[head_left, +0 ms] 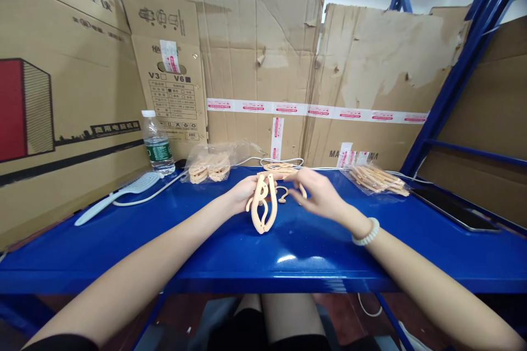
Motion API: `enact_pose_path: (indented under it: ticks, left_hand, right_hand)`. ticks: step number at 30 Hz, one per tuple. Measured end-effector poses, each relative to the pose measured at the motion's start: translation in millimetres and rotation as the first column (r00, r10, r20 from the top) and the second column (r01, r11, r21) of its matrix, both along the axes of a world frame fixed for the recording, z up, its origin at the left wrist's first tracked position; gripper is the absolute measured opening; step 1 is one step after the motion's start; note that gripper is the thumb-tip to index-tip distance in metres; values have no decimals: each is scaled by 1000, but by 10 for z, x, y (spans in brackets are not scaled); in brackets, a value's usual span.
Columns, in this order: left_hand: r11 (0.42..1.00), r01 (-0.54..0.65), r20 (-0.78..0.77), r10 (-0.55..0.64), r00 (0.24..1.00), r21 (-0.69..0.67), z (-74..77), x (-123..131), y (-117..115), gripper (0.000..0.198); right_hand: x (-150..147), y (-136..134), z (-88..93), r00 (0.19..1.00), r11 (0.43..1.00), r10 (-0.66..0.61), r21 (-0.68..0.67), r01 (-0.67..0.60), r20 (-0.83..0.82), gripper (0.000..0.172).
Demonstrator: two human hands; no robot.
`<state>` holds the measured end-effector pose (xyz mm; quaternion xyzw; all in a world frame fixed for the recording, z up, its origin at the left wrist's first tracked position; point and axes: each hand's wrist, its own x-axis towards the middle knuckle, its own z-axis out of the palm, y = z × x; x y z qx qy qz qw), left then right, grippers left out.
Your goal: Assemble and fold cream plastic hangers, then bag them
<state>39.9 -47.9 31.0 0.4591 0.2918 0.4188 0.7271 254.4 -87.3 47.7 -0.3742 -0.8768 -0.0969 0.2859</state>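
My left hand (244,193) is closed around a beige folding clothes hanger (272,209), held upright above the table with its arms folded together and pointing down. Just to the right, my right hand (317,193) is slightly blurred, with its fingers bent and apart near the top of the hanger. A small beige hook (283,194) shows between the two hands. Another curved beige piece (303,191) appears by my right fingers, partly covered by them. Behind my hands lie more beige hanger parts (282,166), partly hidden.
On the blue table (230,252), a clear bag of beige hangers (209,167) sits left, another bag of beige pieces (376,178) right. A water bottle (158,145), a pale hairbrush (123,189) and a dark tablet (455,209) lie around. Cardboard (263,66) walls the back.
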Motion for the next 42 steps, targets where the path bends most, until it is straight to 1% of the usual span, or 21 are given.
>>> enact_pose_path:
  ticks: [1, 2, 3, 4, 5, 6, 8, 11, 14, 16, 19, 21, 24, 27, 30, 31, 33, 35, 36, 39, 42]
  left_hand:
    - [1000, -7, 0, 7, 1000, 10, -8, 9, -4, 22]
    - [1000, -14, -1, 14, 1000, 19, -14, 20, -10, 21]
    - [999, -22, -5, 22, 1000, 25, -19, 30, -17, 19]
    - [999, -30, -11, 30, 999, 28, -20, 40, -26, 16]
    - [999, -38, -19, 38, 999, 28, -16, 48, -36, 12]
    - [999, -45, -27, 45, 999, 27, -7, 56, -48, 11]
    - [998, -52, -49, 53, 997, 27, 24, 66, -76, 20]
    - [996, -60, -90, 66, 994, 67, 73, 77, -124, 38]
    - [981, -92, -144, 118, 982, 173, 81, 81, -152, 29]
    - [959, -124, -183, 174, 968, 254, 60, 78, -147, 24]
    - [922, -168, -224, 256, 940, 349, 22, 69, -117, 29]
    - [899, -198, -231, 304, 924, 391, 6, 71, -100, 32]
    - [867, -257, -217, 374, 902, 427, -12, 92, -98, 35]
    - [849, -310, -198, 423, 884, 427, -23, 112, -105, 37]
    - [848, -362, -175, 453, 874, 387, -7, 96, -90, 41]
    - [845, -384, -165, 467, 868, 371, 8, 78, -80, 43]
    - [832, -434, -146, 504, 851, 345, 49, 29, -58, 44]
    - [815, -480, -130, 541, 831, 325, 94, -25, -42, 43]
    - [807, -498, -124, 556, 822, 316, 114, -48, -37, 42]
    - [800, -526, -114, 574, 811, 289, 148, -83, -36, 42]
    - [806, -529, -116, 572, 812, 267, 145, -73, -44, 42]
  right_hand:
    - [-97, -70, -27, 975, 973, 209, 79, -215, 72, 20]
    - [-179, -125, -64, 932, 929, 336, 116, -352, 137, 17]
    - [-241, -161, -105, 885, 884, 420, 130, -448, 200, 16]
    - [-283, -181, -148, 854, 860, 457, 121, -496, 249, 17]
    - [-306, -187, -188, 840, 855, 466, 104, -509, 280, 17]
    - [-315, -181, -223, 836, 859, 460, 88, -504, 298, 17]
    - [-308, -154, -275, 851, 879, 425, 85, -470, 307, 18]
    - [-289, -113, -306, 886, 901, 327, 175, -397, 330, 21]
    - [-273, -80, -295, 904, 902, 177, 304, -307, 389, 20]
    - [-247, -51, -274, 922, 908, 56, 365, -207, 382, 18]
    - [-195, 3, -247, 933, 914, -101, 403, -50, 344, 18]
    - [-174, 30, -244, 925, 912, -159, 409, 4, 346, 21]
    - [-182, 31, -257, 925, 909, -160, 417, 2, 344, 23]
    - [-207, -5, -257, 940, 898, -102, 437, -54, 325, 25]
    - [-181, -21, -211, 951, 886, -28, 447, -118, 308, 29]
    - [-150, -11, -186, 962, 892, 11, 431, -133, 273, 29]
    - [-54, 38, -127, 988, 926, 95, 353, -133, 124, 21]
    - [72, 122, -68, 988, 968, 137, 218, -120, -65, 10]
    - [136, 171, -45, 983, 982, 138, 146, -120, -123, 11]
    - [277, 306, -18, 982, 989, 138, -38, -144, -128, 9]
    - [306, 377, -64, 982, 960, 179, -208, -188, -60, 11]
